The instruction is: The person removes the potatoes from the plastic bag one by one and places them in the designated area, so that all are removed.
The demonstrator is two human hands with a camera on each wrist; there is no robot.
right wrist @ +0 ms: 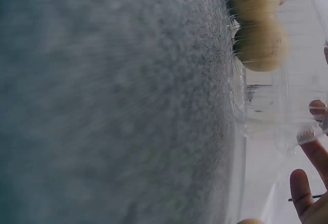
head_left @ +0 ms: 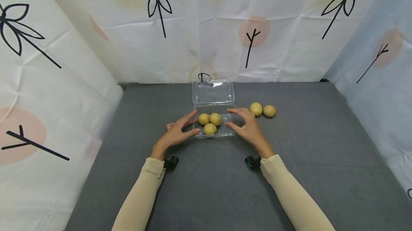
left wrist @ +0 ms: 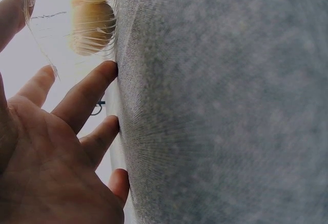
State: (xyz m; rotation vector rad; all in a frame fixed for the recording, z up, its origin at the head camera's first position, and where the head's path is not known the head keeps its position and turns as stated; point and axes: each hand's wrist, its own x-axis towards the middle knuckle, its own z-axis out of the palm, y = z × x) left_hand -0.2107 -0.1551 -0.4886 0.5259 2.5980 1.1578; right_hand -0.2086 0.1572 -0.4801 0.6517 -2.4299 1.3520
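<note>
A clear plastic clamshell box [head_left: 226, 131] lies on the table, its hinged lid [head_left: 213, 93] folded back away from me. Three round, yellow-tan, potato-like pieces [head_left: 210, 129] sit in the left and middle part of its base. At the box's left side, my left hand [head_left: 173, 133] has its fingers spread, with the thumb and index finger right at the rim. On the opposite side, my right hand [head_left: 250, 128] keeps thumb and fingers apart at the right rim. Two of the pieces [left wrist: 92, 26] show through the clear wall in the left wrist view.
Two more yellow-tan pieces [head_left: 269, 111] lie on the grey tabletop [head_left: 212, 188], just right of the right hand's fingers. White patterned cloth [head_left: 209, 45] hangs behind the table and along both sides. A thin dark loop [head_left: 204, 77] shows behind the lid.
</note>
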